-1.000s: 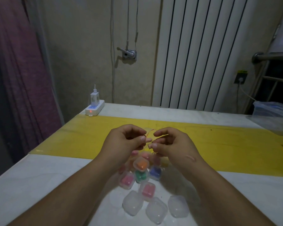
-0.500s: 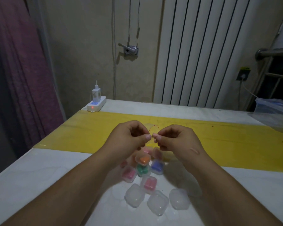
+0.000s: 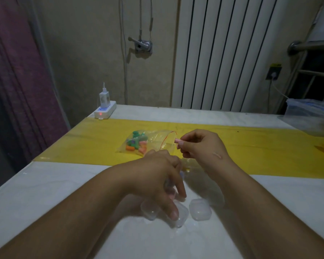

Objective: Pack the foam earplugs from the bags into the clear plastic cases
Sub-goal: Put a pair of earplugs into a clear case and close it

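**Pink earplug pinched above the table, other hand down on the cases**

The right hand [image 3: 200,146] is raised over the yellow strip [image 3: 251,146] of the table [image 3: 45,193], its thumb and forefinger pinching a pale pink earplug [image 3: 177,140] whose end sticks out to the left. The other fingers are curled in.

The left hand [image 3: 157,176] reaches down to the near white part of the table, fingers spread and pointing down, their tips resting on a cluster of clear plastic cases. One case [image 3: 150,210] lies under its fingers on the left, another [image 3: 181,215] just right of it, and a third case [image 3: 200,209] sits free a little farther right, closed and empty-looking. Whether the left hand grips any case cannot be told; a bit of pink shows beneath its fingers.

On the yellow strip, far of the left hand, lies a clear bag [image 3: 144,143] with a red seal line, its mouth open toward the right hand. Green, orange and pink earplugs [image 3: 137,143] are bunched in its left end.

A white power strip [image 3: 105,111] with a red light sits at the far left corner of the table.
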{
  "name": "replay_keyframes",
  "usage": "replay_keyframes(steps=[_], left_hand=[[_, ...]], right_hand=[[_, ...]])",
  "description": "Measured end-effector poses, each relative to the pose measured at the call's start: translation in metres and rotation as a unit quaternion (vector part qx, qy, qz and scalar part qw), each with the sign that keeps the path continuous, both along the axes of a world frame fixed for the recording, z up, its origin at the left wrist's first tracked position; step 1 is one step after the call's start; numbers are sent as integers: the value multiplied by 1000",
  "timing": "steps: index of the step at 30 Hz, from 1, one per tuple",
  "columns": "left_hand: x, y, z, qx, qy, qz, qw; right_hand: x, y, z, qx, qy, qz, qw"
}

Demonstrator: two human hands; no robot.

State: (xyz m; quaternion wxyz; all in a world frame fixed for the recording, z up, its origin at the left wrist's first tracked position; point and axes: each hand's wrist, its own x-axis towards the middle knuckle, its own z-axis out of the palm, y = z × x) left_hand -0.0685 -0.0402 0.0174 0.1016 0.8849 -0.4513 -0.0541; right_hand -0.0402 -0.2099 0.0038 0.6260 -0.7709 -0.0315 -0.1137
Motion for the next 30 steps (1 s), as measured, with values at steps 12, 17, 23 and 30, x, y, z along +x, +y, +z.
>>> replay_keyframes(steps=[12,17,23,30], left_hand=[[1,7,3,-152,103,79,980],[13,18,-2,-353,171,115,913],[20,24,-5,-488,241,145,827],[23,25,-5,-524,245,167,799]], right_hand=[[-4,0,5,2,-2,-18,1000],[-8,-1,13,54,0,1,999],[-11,1,15,78,21,15,997],[-15,2,19,46,54,83,994]])
